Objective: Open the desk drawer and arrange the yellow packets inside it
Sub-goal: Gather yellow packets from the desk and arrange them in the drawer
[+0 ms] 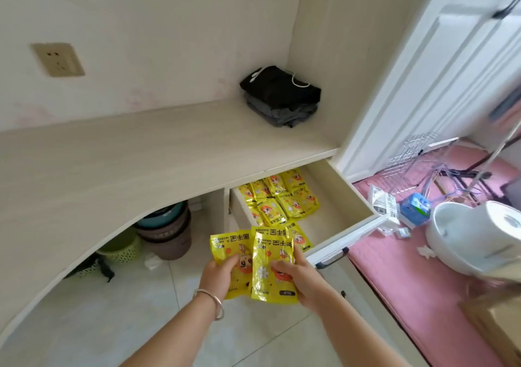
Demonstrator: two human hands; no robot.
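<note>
A: Yellow packets, two groups. First group lies inside the open desk drawer, packed into its far left part in overlapping rows: drawer packets. One more packet lies alone nearer the drawer's front panel, partly hidden behind the held ones.

B: Second group?

A: Held packets, fanned out just in front of the drawer's near left corner, above the tiled floor. Three faces can be counted; whether more sit behind them cannot be told.

B: Grip, left hand?

A: Left hand holds the leftmost packet, fingers curled over its lower face, thumb side hidden. Silver bangle on that wrist.

B: Right hand?

A: Right hand grips the frontmost packet, thumb pressed on its face, fingers wrapped behind its right edge. Both hands closed on packets.

B: Drawer state?

A: Pulled well out from under the desk top. Dark handle on the front panel. Right part of the drawer floor shows bare wood.

B: Surroundings?

A: Folded dark clothes on the desk top, above and behind the drawer. Stacked plastic baskets under the desk, left of the drawer. Pink mat right of the drawer, with a white appliance on it.
</note>
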